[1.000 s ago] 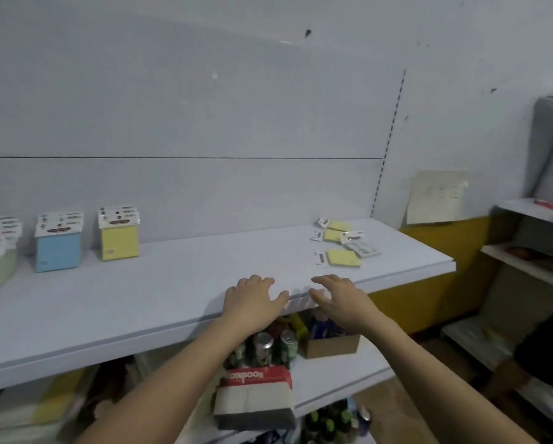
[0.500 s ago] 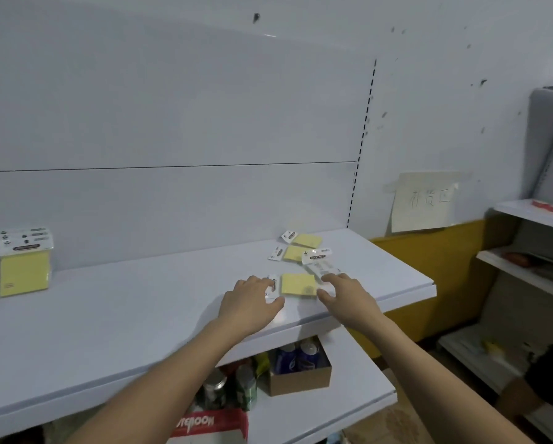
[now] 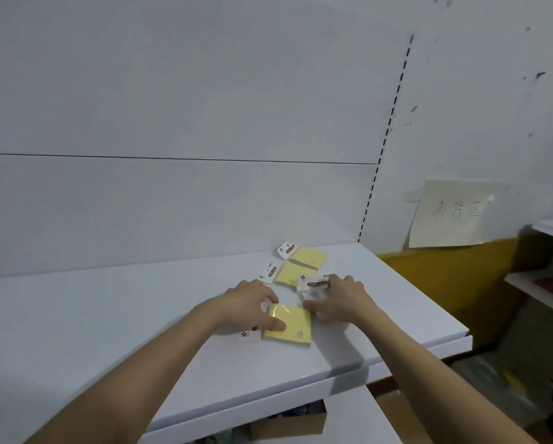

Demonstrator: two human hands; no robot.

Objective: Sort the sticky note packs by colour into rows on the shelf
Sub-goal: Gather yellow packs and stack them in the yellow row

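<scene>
Left hand (image 3: 251,307) fingers (image 3: 273,325) curl over the near yellow pack (image 3: 289,325) at centre frame, thumb pressing its left edge, seemingly to lift it toward a colour row. Right hand (image 3: 339,299) fingers rest on a clear-wrapped pack (image 3: 315,288) just beside it; whether they grip it is unclear. Two more yellow packs (image 3: 301,265) lie behind, loose on the white shelf (image 3: 108,315).
</scene>
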